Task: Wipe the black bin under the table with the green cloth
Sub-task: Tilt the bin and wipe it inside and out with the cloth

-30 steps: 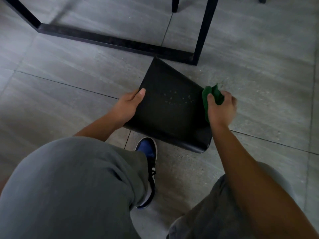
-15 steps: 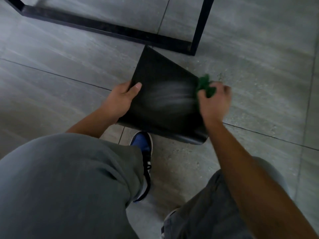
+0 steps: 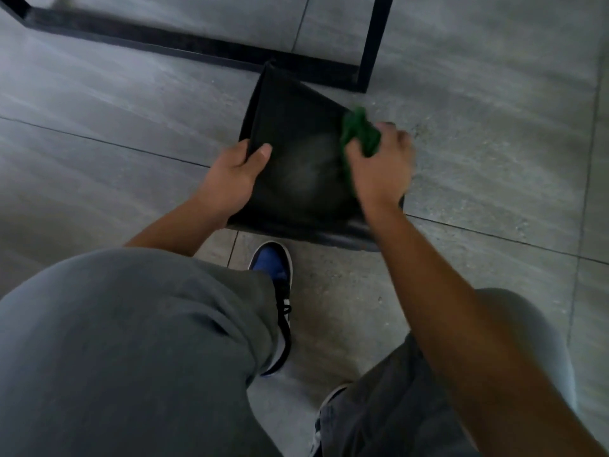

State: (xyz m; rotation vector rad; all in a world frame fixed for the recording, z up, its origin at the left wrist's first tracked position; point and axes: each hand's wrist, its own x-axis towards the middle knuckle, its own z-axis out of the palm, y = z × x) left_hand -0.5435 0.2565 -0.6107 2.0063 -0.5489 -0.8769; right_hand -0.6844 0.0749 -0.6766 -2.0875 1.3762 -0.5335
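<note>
1. The bin (image 3: 296, 166) is black, with a pale, dusty smear on its upturned face.
2. The cloth (image 3: 361, 131) is dark green.
3. The table frame (image 3: 197, 49), far, is black.
4. The floor (image 3: 478, 143) is grey, faintly streaked tile.
5. The trousers (image 3: 131, 341), near, are grey.
6. The shoe (image 3: 275, 275) is blue with black laces.

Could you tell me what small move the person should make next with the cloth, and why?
Probably sweep the green cloth leftward across the black bin. The right hand holds the cloth bunched at the bin's right edge, a pale hazy patch shows mid-panel, and the left hand steadies the left edge.
</note>
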